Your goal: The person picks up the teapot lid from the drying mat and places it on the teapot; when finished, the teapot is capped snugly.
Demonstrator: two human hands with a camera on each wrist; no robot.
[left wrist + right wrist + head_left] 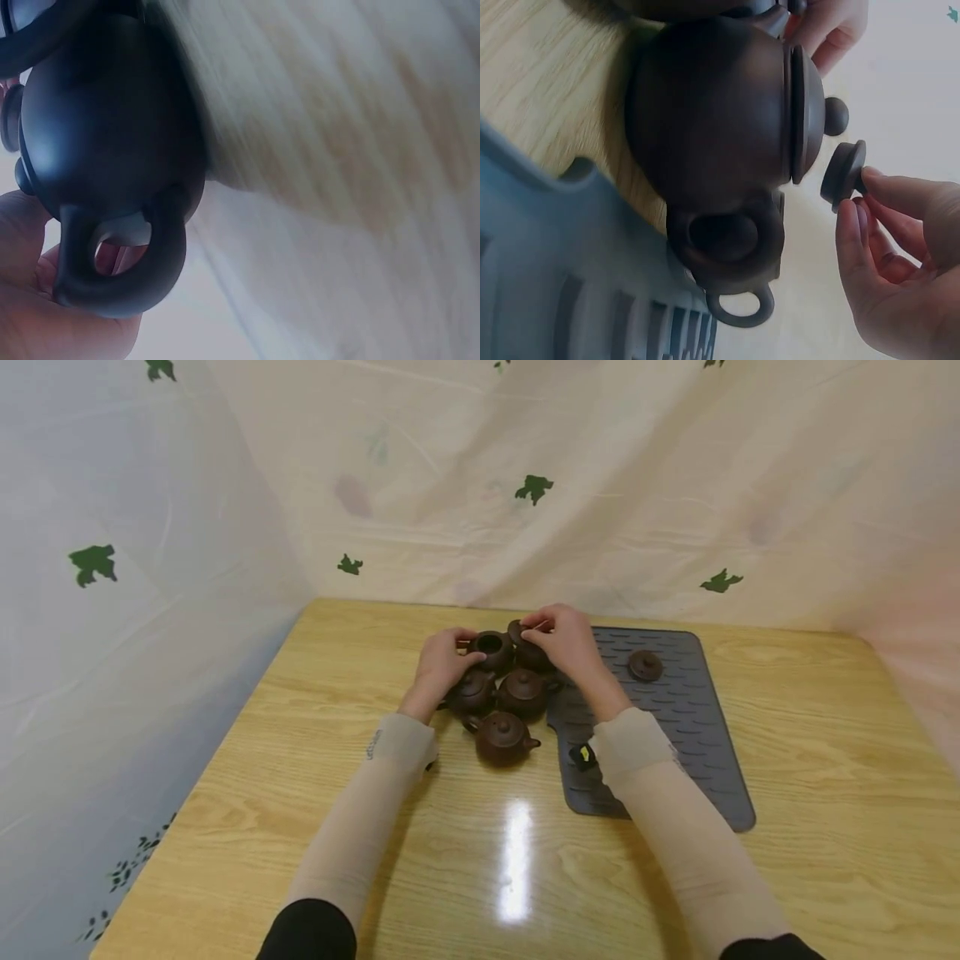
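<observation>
Several dark brown teapots stand close together on the table. My left hand (441,665) grips the rim and side of a lidless teapot (501,662), its dark opening facing up. My right hand (567,639) pinches a small round lid (843,177) by its knob. In the head view that lid is tilted above another teapot (532,658) at the back right, whose top is partly hidden by the hand. A lidded teapot (112,120) with a looped handle fills the near part of the left wrist view. Another lidded teapot (705,105) is close in the right wrist view.
A dark grey ridged mat (675,727) lies to the right of the teapots, under my right forearm. One loose lid (645,665) rests on it. The front teapot (502,741) sits nearest me. A patterned cloth (450,485) hangs behind the wooden table (480,860).
</observation>
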